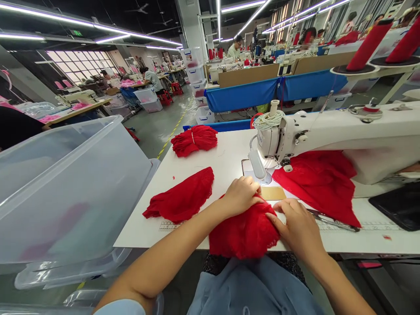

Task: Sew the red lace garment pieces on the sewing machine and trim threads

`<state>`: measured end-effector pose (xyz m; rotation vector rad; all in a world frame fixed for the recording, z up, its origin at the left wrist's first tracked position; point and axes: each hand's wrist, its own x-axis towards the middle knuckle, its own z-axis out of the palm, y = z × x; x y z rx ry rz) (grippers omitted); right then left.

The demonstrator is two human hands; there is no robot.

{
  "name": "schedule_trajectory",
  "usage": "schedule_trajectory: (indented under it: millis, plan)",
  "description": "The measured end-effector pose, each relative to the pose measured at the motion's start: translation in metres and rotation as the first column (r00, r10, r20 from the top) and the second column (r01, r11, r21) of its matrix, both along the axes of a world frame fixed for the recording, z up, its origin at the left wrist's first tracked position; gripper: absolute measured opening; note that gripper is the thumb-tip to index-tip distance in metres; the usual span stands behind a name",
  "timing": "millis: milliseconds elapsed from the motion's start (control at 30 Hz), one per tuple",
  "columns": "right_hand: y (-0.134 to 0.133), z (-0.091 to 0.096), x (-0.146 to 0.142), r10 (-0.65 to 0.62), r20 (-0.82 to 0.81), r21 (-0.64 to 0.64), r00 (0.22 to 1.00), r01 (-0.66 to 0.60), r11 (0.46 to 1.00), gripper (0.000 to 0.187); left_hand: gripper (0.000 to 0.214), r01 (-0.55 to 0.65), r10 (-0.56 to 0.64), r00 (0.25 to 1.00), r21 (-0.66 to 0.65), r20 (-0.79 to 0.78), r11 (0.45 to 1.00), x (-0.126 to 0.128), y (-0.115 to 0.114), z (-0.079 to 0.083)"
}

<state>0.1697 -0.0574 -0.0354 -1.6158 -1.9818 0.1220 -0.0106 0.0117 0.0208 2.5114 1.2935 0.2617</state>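
Note:
A piece of red lace fabric (244,234) hangs over the table's front edge toward my lap. My left hand (241,196) is closed on its upper edge, just in front of the sewing machine (315,131); the fingertips are partly hidden. At the fabric's right edge, my right hand (298,225) has thumb and bent fingers closed on the cloth. A second red piece (315,181) lies under the machine arm. Another red fabric piece (183,197) is flat on the left, and a tied red bundle (195,140) sits behind it. Metal scissors (337,222) lie beyond my right hand.
A black phone-like object (397,205) lies at the right of the white table (141,234). Large clear plastic bins (72,188) stand along the left. Red thread cones (370,46) rise at the back right. Other people (235,49) sit at machines farther off.

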Motion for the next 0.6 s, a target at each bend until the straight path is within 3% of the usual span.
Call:
schedule_trajectory:
  millis: [167, 300, 433, 500, 600]
  plan:
    - [-0.001, 0.006, -0.008, -0.007, -0.307, -0.104, 0.952, -0.026, 0.994, 0.021, 0.004, 0.042, -0.038, 0.996, -0.04, 0.083, 0.998, -0.008, -0.003, -0.002]
    - [-0.004, 0.015, -0.01, 0.007, -0.531, -0.108, 0.847, -0.076, 0.991, 0.019, 0.006, 0.038, -0.056, 0.977, 0.091, 0.206, 0.995, -0.017, -0.012, 0.005]
    - [-0.008, 0.029, -0.014, 0.108, -0.639, -0.037, 0.761, -0.17, 0.985, 0.017, 0.012, 0.053, -0.1, 0.965, 0.194, 0.241, 0.98, -0.021, -0.023, 0.007]
    - [-0.009, 0.032, -0.016, 0.14, -0.716, -0.034, 0.683, -0.236, 0.971, 0.02, 0.014, 0.037, -0.111, 0.955, 0.261, 0.277, 0.965, -0.023, -0.028, 0.006]
    - [-0.01, 0.03, -0.02, 0.116, -0.879, -0.075, 0.463, -0.376, 0.924, 0.024, 0.017, 0.029, -0.168, 0.908, 0.344, 0.384, 0.939, -0.024, -0.036, 0.006]
